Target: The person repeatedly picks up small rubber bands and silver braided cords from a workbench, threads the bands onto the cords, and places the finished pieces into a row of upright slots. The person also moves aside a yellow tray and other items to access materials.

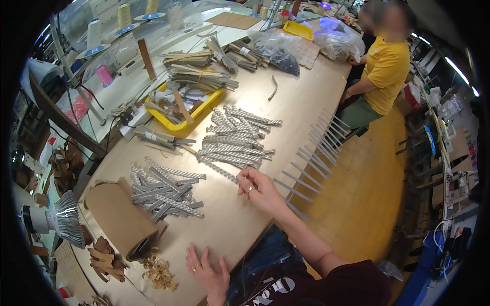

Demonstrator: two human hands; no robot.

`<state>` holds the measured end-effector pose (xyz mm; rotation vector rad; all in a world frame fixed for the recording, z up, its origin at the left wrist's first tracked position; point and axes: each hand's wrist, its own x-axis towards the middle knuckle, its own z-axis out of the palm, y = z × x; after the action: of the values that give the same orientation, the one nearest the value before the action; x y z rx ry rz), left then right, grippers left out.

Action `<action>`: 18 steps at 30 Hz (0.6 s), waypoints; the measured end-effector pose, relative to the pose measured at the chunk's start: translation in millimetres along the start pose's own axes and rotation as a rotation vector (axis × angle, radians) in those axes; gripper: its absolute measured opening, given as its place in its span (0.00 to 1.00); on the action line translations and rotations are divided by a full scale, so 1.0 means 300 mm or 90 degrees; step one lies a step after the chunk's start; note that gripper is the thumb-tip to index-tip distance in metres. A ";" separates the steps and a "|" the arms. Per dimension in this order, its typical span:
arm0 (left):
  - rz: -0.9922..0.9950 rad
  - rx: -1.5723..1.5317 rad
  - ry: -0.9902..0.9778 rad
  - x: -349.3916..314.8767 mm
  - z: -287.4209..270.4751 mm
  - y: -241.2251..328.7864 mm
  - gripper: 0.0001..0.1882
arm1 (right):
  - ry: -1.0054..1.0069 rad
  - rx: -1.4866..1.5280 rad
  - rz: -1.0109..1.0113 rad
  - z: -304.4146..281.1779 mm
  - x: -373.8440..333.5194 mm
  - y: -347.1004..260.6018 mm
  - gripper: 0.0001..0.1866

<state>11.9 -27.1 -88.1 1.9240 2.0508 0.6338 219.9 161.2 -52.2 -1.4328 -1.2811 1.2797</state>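
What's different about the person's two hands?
The right hand pinches a grey braided strip, but the left hand holds nothing. The right hand's fingers are curled, while the left hand's fingers are spread out on the table. Both hands wear a ring.

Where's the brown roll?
Head view, lower left: the brown roll lies on the table, just left of the nearer strip pile, with tan curls by its lower end.

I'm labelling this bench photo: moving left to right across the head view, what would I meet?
Lamp, brown roll, left hand, right hand, row of gray strips, person in a yellow shirt.
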 end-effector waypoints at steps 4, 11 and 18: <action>0.004 -0.039 0.015 0.003 -0.002 0.006 0.24 | -0.117 0.130 0.031 -0.025 -0.052 -0.013 0.11; 0.036 -0.036 0.023 0.015 -0.020 0.015 0.22 | -0.155 0.209 0.085 -0.030 -0.075 -0.029 0.11; 0.004 -0.026 0.021 0.004 -0.014 0.004 0.23 | -0.087 0.217 0.072 -0.059 -0.082 -0.038 0.10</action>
<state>11.0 -26.3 -83.8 1.9116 2.0359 0.7073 236.2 139.8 -34.2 -1.2035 -1.0176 1.6093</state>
